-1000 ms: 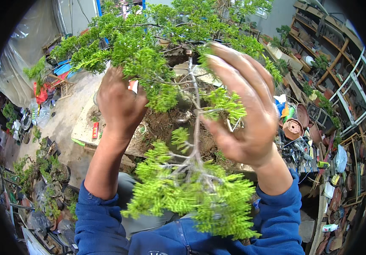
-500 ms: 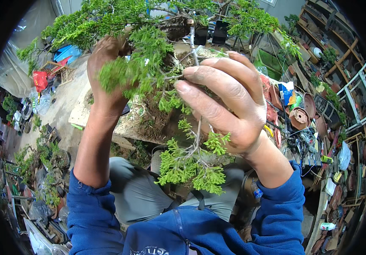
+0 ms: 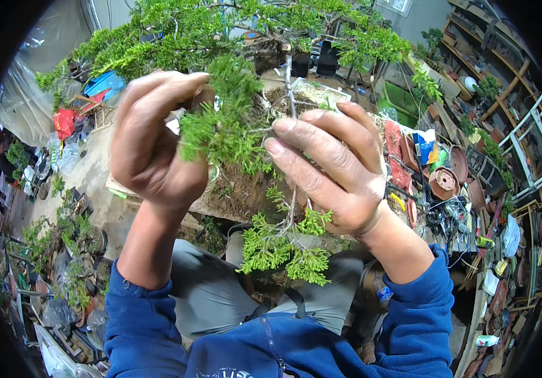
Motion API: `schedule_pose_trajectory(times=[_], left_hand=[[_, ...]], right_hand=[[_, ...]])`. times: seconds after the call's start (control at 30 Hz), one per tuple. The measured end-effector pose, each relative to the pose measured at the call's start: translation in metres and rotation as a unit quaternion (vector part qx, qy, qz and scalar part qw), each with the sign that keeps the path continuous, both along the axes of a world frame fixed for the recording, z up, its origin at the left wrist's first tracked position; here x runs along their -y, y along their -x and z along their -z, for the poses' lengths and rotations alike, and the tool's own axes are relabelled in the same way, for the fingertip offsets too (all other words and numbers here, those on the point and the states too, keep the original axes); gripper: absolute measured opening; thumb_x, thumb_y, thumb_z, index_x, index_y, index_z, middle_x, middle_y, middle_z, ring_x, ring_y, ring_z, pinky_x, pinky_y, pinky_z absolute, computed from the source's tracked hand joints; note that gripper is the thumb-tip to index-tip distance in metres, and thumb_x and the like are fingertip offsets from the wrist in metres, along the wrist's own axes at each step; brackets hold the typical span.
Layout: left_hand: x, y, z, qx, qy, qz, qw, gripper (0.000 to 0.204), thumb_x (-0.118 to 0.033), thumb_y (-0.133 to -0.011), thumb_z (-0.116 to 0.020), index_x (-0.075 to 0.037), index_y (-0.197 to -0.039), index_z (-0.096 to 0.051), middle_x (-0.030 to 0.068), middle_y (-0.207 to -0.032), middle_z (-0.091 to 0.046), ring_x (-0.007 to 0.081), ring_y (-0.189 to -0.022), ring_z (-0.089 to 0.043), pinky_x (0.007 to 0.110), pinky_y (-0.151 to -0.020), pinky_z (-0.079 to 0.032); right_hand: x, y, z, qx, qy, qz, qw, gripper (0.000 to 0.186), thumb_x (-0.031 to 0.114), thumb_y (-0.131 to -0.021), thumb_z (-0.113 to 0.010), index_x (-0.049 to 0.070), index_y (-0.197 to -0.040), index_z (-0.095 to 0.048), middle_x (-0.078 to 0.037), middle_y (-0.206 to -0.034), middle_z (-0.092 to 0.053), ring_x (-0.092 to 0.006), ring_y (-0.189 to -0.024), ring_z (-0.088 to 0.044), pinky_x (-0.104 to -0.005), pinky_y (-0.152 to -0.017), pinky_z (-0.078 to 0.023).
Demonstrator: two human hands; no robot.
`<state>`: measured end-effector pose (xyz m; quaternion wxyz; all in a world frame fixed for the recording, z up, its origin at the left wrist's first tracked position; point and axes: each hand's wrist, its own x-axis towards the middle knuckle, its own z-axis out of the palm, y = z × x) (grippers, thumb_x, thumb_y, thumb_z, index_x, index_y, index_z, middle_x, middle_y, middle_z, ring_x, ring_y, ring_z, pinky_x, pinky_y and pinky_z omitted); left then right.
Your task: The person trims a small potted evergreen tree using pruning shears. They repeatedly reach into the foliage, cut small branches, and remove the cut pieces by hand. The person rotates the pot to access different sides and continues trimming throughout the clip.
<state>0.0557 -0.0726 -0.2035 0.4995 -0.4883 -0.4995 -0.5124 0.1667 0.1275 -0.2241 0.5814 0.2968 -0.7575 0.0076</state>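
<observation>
Over the far edge of the desk, dense foliage blocks passage across most of the width. Between the left hand and the right hand, a leafy cluster obstructs the middle. A drooping spray overhangs the near edge. Between that spray and the left forearm, clear room exists in front of the near edge. Off the left edge, the floor offers an open lane. Toward the right edge, clutter including a brown pot restricts access.

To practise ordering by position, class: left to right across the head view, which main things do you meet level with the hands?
Red bag, left hand, right hand, brown pot, metal frame.
</observation>
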Motion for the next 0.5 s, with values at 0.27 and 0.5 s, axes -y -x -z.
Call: schedule_pose_trajectory(times=[0.27, 0.5], left_hand=[[0.005, 0.008, -0.083, -0.011, 0.229, -0.272, 0.934, 0.022, -0.018, -0.09, -0.072, 0.001, -0.099, -0.077, 0.0209, -0.092, -0.074, 0.0373, -0.086, -0.072, 0.04, -0.077, -0.057], [0.011, 0.059, -0.076, 0.175, 0.287, -0.112, 0.935, 0.028, -0.019, -0.099, -0.071, 0.002, -0.118, -0.074, 0.0078, -0.107, -0.077, 0.0121, -0.097, -0.069, 0.026, -0.088, -0.054]], right_hand=[[0.012, -0.006, -0.003, 0.023, 0.021, 0.03, 0.999, 0.029, 0.014, -0.08, -0.075, 0.013, -0.109, -0.08, -0.004, -0.118, -0.075, -0.0235, -0.111, -0.064, -0.0469, -0.113, -0.043], [0.039, 0.013, 0.005, -0.051, 0.122, 0.013, 0.991, 0.034, 0.01, -0.082, -0.07, 0.007, -0.115, -0.077, -0.007, -0.12, -0.074, -0.0273, -0.117, -0.062, -0.0462, -0.115, -0.036]])
